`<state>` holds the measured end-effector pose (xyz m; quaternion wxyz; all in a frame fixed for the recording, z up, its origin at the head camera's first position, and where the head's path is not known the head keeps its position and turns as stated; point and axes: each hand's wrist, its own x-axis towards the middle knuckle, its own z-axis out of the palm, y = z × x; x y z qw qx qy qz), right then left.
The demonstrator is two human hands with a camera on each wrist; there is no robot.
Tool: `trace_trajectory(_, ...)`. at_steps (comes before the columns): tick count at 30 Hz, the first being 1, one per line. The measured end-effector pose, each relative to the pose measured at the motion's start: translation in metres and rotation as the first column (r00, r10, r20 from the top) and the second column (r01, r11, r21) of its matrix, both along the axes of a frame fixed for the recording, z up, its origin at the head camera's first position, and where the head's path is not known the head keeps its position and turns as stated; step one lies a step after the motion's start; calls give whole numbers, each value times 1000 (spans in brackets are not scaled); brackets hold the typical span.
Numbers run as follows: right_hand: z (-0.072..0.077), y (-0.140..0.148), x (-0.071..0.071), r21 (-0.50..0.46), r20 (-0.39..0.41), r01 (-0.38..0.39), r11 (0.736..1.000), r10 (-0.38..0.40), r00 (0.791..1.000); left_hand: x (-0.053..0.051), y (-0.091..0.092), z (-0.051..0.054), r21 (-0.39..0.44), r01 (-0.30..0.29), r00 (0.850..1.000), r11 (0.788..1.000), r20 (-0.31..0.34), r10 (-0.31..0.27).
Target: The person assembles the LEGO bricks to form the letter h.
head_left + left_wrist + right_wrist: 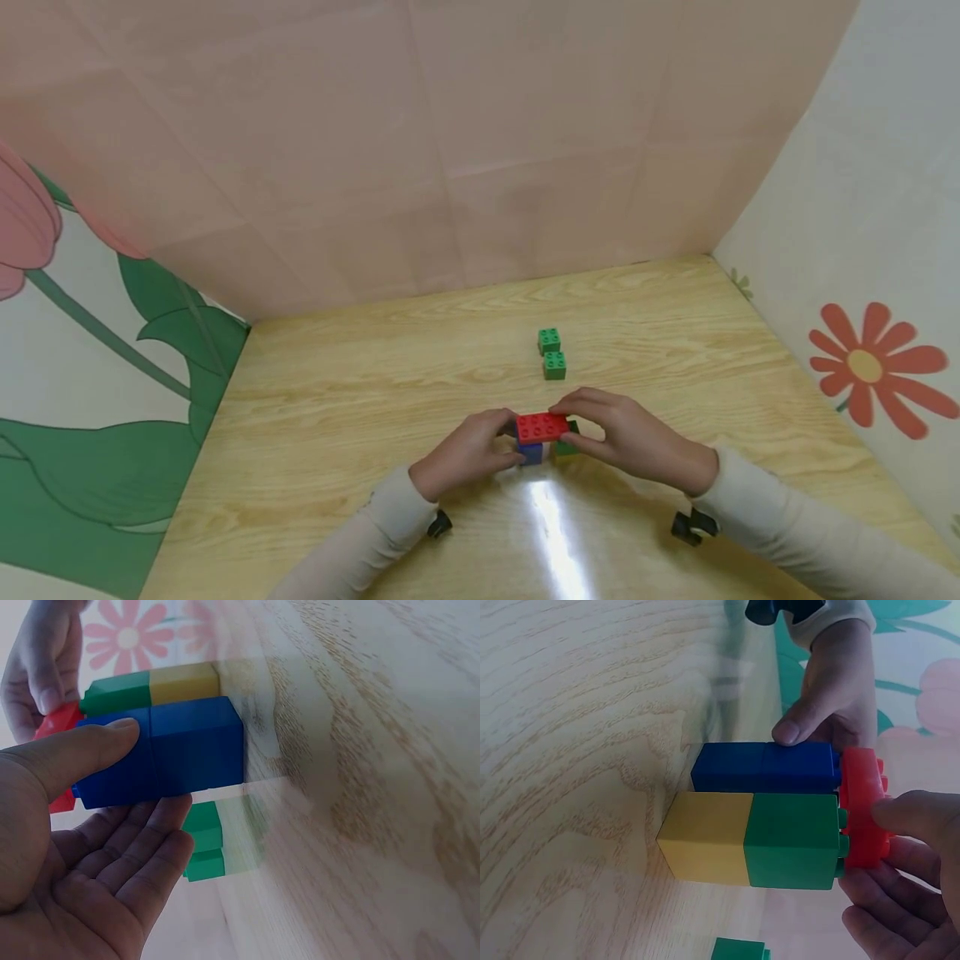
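A red eight-stud brick (542, 427) lies across the tops of two short towers standing side by side. One tower is two stacked blue bricks (195, 746); the other is a green brick (793, 840) on a yellow brick (705, 836). In the right wrist view, green studs still show below the red brick, so it is not flush there. My left hand (472, 443) holds the blue tower between thumb and fingers, thumb on the upper brick. With thumb and fingers, my right hand (630, 435) pinches the red brick at its right end.
Behind the towers, two small green bricks (554, 367) sit close together on the wooden table (360, 375). A pink backdrop (450, 167) rises at the table's far edge, with flower-printed panels at both sides. Light glares off the table in front.
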<state>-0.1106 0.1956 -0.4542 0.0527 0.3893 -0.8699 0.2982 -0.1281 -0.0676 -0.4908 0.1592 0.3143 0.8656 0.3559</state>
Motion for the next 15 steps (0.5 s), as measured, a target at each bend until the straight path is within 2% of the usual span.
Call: trace_trajectory(15,-5,2,-2,1,-10,-13,1000,13,1000,-1,1,-2,6,0,1000,1000,1,0)
